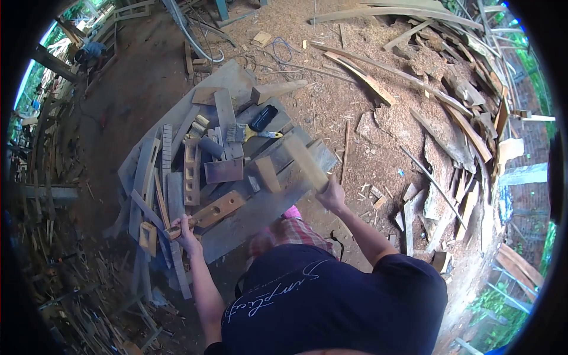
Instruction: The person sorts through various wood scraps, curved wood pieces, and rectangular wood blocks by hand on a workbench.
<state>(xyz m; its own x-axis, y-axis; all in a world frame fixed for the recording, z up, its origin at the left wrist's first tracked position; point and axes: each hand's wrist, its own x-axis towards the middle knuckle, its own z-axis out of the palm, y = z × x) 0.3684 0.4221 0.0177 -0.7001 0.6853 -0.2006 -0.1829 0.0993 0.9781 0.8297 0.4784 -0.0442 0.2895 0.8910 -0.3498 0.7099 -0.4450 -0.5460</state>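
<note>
Two Hands Over a Crowded Counter

The right hand grips a motion-blurred wooden block at the right side of the counter; whether the block touches the surface cannot be told. The left hand closes around a small wooden piece, near a board with round holes. Farther in lie a brown rectangular block, a yellow-handled brush and a black object. Beyond, shavings cover the ground, with bark-edged offcuts at right.
</note>
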